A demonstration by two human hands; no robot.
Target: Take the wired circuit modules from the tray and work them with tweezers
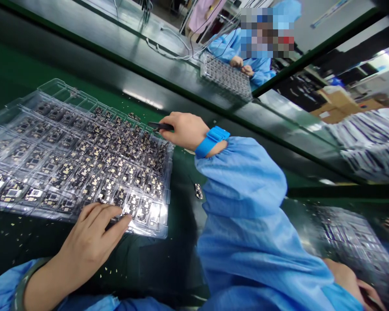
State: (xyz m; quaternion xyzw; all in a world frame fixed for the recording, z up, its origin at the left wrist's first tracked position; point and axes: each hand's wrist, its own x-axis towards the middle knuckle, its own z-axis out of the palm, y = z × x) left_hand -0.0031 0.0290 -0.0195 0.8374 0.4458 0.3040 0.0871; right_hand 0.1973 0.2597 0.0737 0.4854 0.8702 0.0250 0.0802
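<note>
A clear plastic tray (164,231) with rows of pockets holds many small black circuit boards (108,188). My left hand (87,237) lies at its near edge, with fingertips and thumb apart on the tray and the boards there. Over the tray's far right corner, my right hand (184,129) is closed on a slim black tool that looks like tweezers (162,126), its tip pointing left. A blue wrist strap (214,140) circles my right wrist. One loose circuit board (198,191) lies on the bench, right of the tray and beside my right sleeve.
Small pale scraps dot the green bench mat (113,276). A metal ledge (142,97) runs behind the tray. Across it, a co-worker's hands (241,65) are at another board tray (225,77). At the right, another person's hand (346,280) is near a blurred tray (353,233).
</note>
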